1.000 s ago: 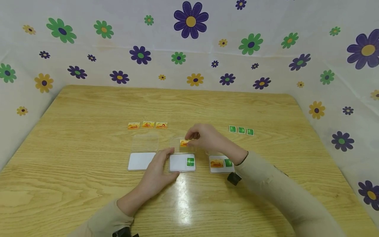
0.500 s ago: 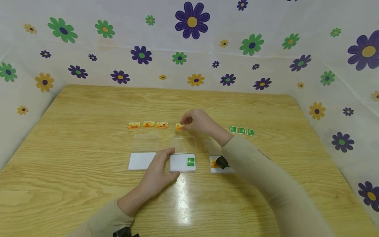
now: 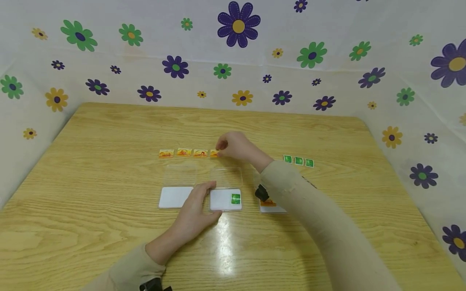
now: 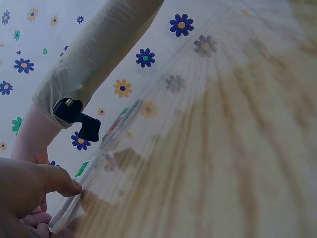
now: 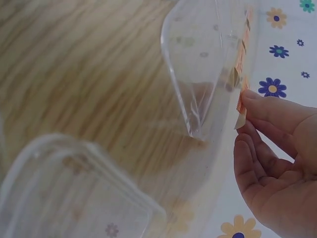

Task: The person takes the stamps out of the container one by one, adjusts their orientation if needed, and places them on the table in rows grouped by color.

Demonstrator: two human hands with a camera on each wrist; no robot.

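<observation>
My right hand [image 3: 236, 146] pinches an orange picture stamp [image 5: 241, 106] between thumb and forefinger, at the right end of a row of similar orange stamps [image 3: 184, 152] on the table. My left hand [image 3: 191, 216] holds the middle clear plastic case [image 3: 220, 200], forefinger at its far edge and thumb at its near edge. That case has a white insert with a green stamp [image 3: 236, 199] on its right side, and its clear lid [image 3: 226, 178] is folded back. In the left wrist view, the left thumb [image 4: 64, 181] presses against the case's edge.
Left of the middle case lies another opened case [image 3: 175, 197] with a white insert, partly behind my left hand. A right-hand case [image 3: 273, 209] bears an orange stamp [image 3: 268, 203], and my right sleeve covers part of it. Three green stamps [image 3: 299, 161] lie on the wooden table [image 3: 109, 226].
My right hand has moved away from the middle case's lid and leftward, bringing the orange stamp to the end of the orange row. My left hand stays in place.
</observation>
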